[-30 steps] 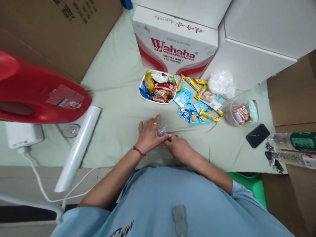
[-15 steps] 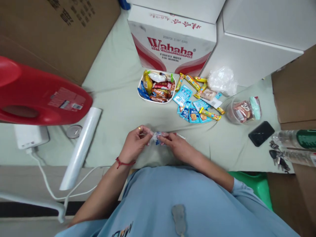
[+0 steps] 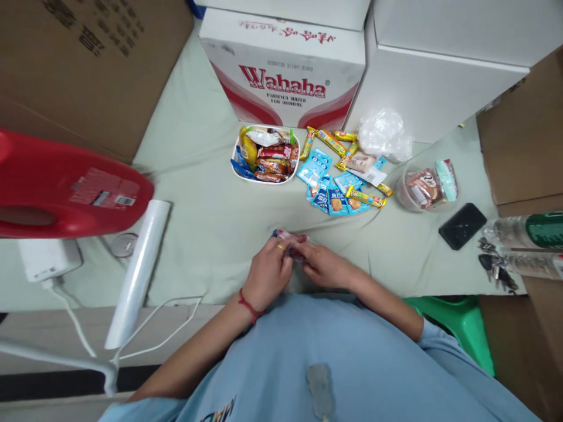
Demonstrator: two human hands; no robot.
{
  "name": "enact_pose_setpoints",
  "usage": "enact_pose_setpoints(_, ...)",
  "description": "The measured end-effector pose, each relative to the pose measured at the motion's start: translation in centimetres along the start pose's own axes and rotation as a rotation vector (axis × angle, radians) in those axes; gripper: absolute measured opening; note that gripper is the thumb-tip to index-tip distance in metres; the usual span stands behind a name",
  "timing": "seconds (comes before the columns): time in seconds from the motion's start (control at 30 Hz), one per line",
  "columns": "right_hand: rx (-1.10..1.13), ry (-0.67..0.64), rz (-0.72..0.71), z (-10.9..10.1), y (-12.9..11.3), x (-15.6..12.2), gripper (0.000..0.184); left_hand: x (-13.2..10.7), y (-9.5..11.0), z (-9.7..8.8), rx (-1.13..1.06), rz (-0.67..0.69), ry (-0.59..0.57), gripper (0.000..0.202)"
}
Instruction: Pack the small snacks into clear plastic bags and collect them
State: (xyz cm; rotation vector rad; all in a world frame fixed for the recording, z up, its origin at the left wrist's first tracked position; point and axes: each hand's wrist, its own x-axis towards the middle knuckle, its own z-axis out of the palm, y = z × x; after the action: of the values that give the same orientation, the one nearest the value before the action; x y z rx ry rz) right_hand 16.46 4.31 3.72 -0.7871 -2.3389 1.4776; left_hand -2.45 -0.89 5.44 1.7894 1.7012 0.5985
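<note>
Close to the table's front edge, my left hand (image 3: 269,271) and my right hand (image 3: 323,264) meet around a small crinkled snack packet (image 3: 288,236) with clear, blue and red parts. Both hands have their fingers closed on it, and they cover most of it. A white bowl (image 3: 264,179) full of wrapped snacks stands beyond the hands. To its right lie light-blue snack packets (image 3: 314,167) and several yellow wrapped bars (image 3: 366,197).
A Wahaha water carton (image 3: 284,82) and white boxes (image 3: 444,88) line the back. On the right are a clear tub (image 3: 402,196), a black phone (image 3: 463,226), keys (image 3: 496,266) and bottles (image 3: 512,227). A red jug (image 3: 65,176) and a plastic film roll (image 3: 138,275) sit left.
My left hand has moved right and turned over the packet, close against my right hand. The packet is now more covered and bunched. The view has shifted slightly.
</note>
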Motion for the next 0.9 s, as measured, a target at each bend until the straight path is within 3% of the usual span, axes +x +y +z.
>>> enact_pose_setpoints(0.07,0.022,0.067,0.062,-0.4,0.3,-0.6,0.045,-0.5,-0.4,0.5,0.166,0.063,-0.016,0.044)
enact_pose_setpoints(0.13,-0.061,0.215,0.203,-0.7,0.6,-1.3,0.031,-0.9,-0.8,1.0,0.288,0.113,-0.036,0.049)
enact_pose_setpoints(0.23,-0.353,0.365,0.427,-0.5,0.8,-2.4,0.031,-1.2,-1.1,1.8,0.403,0.146,-0.056,0.048)
enact_pose_setpoints(0.3,-0.499,0.328,0.471,-0.1,0.6,-2.9,0.036,-1.4,-1.1,2.3,0.463,0.138,-0.080,0.048)
enact_pose_setpoints(0.4,-0.536,0.230,0.431,-0.2,-0.2,-3.2,0.012,-1.6,-1.2,2.6,0.540,0.132,-0.150,0.053)
enact_pose_setpoints(0.47,-0.463,0.233,0.422,-0.9,-1.1,-2.7,0.008,-1.7,-1.3,2.6,0.577,0.139,-0.192,0.056)
enact_pose_setpoints(0.6,-0.246,0.312,0.362,-2.2,-3.0,0.6,0.008,-1.8,-1.7,2.7,0.559,0.157,-0.198,0.055)
enact_pose_setpoints(0.77,-0.264,0.236,0.382,-0.7,-3.6,7.4,0.012,-2.8,-2.8,3.2,0.435,0.122,-0.210,0.048)
enact_pose_setpoints(0.9,-0.402,0.150,0.465,0.6,-3.1,10.0,0.005,-4.8,-4.7,2.4,0.249,0.313,-0.102,0.055)
